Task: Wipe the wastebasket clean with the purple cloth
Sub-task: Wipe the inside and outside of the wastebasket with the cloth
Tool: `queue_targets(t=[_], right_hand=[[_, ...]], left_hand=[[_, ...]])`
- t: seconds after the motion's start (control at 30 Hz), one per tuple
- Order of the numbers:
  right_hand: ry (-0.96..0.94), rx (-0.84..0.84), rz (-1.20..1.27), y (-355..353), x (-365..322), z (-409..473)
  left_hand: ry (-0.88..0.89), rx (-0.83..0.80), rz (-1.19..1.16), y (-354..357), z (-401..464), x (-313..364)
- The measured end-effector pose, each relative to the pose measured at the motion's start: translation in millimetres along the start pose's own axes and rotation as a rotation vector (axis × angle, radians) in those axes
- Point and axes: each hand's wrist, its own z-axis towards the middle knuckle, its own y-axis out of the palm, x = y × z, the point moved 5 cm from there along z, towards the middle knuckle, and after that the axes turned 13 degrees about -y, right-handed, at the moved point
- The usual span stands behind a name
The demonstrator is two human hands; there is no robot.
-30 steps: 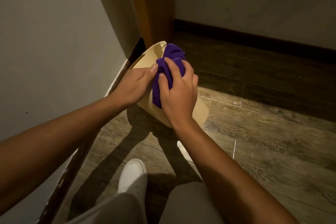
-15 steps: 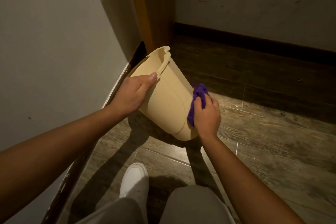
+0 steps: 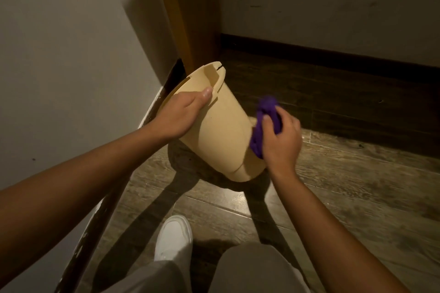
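Note:
A cream plastic wastebasket [image 3: 221, 135] is held tilted above the wooden floor, its open rim up and left toward the wall, its base low and right. My left hand [image 3: 181, 114] grips it at the rim, thumb lying over the handle notch. My right hand [image 3: 279, 140] is closed around a bunched purple cloth [image 3: 265, 121] and presses it against the basket's right outer side, near the base. The basket's inside is hidden.
A grey wall [image 3: 71, 66] with a dark skirting board runs close on the left. A wooden door frame [image 3: 185, 12] stands behind the basket. My white shoe [image 3: 173, 238] and grey trouser legs are below. Wood-plank floor [image 3: 357, 185] spreads to the right.
My right hand slid the cloth from the basket's upper rim down its right side to near the base. The basket has tipped slightly; my left hand kept its hold.

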Motion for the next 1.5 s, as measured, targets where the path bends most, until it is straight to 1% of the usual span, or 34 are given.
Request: queue_targets(t=[0.07, 0.13, 0.2, 0.27, 0.37, 0.47, 0.57, 0.63, 0.73, 0.8, 0.87, 0.97, 1.03, 1.1, 1.17, 1.2, 1.27, 1.3, 1.37, 1.4, 1.5], right_hand=[[-0.172, 0.005, 0.066, 9, -50, 6], [-0.287, -0.014, 0.089, 23, -88, 4], [-0.346, -0.031, 0.018, 34, -107, -3], [-0.367, -0.029, -0.116, 42, -109, -8], [-0.363, -0.026, -0.232, 48, -98, -10], [-0.348, -0.064, -0.228, 47, -78, -12], [-0.228, -0.111, -0.214, 37, -44, -13], [-0.14, -0.126, -0.241, 29, -17, -15], [-0.079, -0.107, -0.273, 20, 15, -21], [-0.045, -0.093, -0.264, 18, 33, -25], [0.039, -0.09, -0.238, 19, 51, -28], [0.215, -0.071, -0.183, 13, 78, -29], [0.25, -0.02, -0.159, 1, 84, -25], [0.223, 0.067, -0.116, -14, 76, -20], [0.18, 0.157, -0.054, -25, 62, -10], [0.163, 0.178, -0.017, -27, 53, -4], [0.147, 0.155, 0.064, -26, 32, 5], [0.151, 0.134, 0.095, -23, 24, 9], [0.128, 0.091, 0.109, -16, 7, 12], [0.106, 0.088, 0.104, -13, -1, 14], [0.012, 0.081, 0.106, -9, -24, 26]], left_hand=[[-0.002, 0.022, -0.061, 3, 5, 10], [0.004, 0.072, -0.139, 5, 8, 19], [-0.026, 0.121, -0.222, 5, 10, 25], [-0.037, 0.165, -0.254, 6, 12, 27], [-0.013, 0.181, -0.249, 7, 9, 26], [0.024, 0.222, -0.161, 6, 6, 19], [-0.005, 0.307, -0.071, 0, 7, 9], [-0.047, 0.335, -0.062, -4, 11, 0], [-0.062, 0.356, -0.065, -8, 17, -5], [-0.041, 0.347, -0.054, -4, 18, -3], [-0.037, 0.338, -0.041, -4, 20, 0], [-0.062, 0.33, -0.036, -10, 21, 0], [-0.101, 0.319, -0.022, -14, 24, 0], [-0.155, 0.25, -0.032, -21, 29, 12], [-0.111, 0.087, -0.002, -31, 32, 34], [-0.075, 0.011, 0.045, -36, 30, 39], [-0.026, -0.085, 0.094, -36, 14, 29], [-0.026, -0.1, 0.109, -26, 3, 15], [-0.02, -0.047, 0.083, -6, -16, -5], [0.006, -0.031, 0.058, 1, -17, -7], [0.046, -0.07, 0.062, 3, -5, 0]])
